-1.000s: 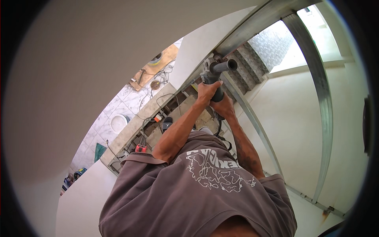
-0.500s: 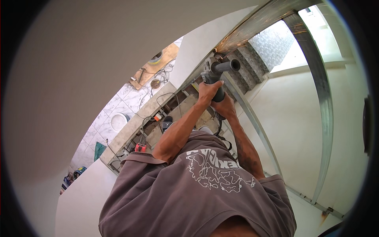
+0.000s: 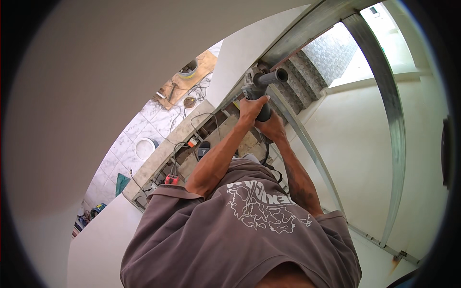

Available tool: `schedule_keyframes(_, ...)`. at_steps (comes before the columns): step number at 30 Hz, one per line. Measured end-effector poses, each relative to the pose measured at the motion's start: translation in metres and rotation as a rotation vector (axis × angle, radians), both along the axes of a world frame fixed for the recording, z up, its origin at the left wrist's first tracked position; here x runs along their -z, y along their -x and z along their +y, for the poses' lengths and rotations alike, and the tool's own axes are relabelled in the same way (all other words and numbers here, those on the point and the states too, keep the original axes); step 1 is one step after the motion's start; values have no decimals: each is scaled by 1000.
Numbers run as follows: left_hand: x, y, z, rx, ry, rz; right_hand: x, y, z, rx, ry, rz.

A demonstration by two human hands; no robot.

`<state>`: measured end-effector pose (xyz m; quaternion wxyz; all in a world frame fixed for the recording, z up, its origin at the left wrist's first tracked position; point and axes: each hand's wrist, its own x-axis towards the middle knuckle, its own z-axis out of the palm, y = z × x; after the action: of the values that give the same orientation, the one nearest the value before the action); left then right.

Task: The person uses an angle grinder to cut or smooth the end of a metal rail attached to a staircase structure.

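Grinder (image 3: 254, 90) jutted out beyond my grip! From afar, I had the left hand (image 3: 250, 110) clamped around it, the right hand (image 3: 272, 127) clamped just behind. Ahead of them ran a metal beam (image 3: 307, 34); left spread marbled tiles (image 3: 113, 165) and a wooden board (image 3: 206, 65); right, metal bars (image 3: 396, 115) fronted a pale surface (image 3: 355, 139).

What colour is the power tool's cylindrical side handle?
The side handle is dark grey, visible in the head view.
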<state>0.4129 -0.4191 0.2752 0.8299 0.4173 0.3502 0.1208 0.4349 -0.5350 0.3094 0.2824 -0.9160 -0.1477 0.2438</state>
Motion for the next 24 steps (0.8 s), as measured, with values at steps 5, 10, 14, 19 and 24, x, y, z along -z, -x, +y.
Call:
schedule_keyframes(5,2,1,-5,32,42,14,2,1,-6,-16,-21,-4)
schedule_keyframes(10,6,3,-10,14,84,-49,-4,5,-8,-11,41,-15)
schedule_keyframes(14,6,3,-8,-23,62,-53,-8,3,-5,-33,27,-23)
schedule_keyframes(19,5,0,-1,-4,44,-30,-2,-3,0,-40,60,-24)
schedule_keyframes(24,2,-3,-5,20,53,-9,-5,-2,-3,-16,58,-18)
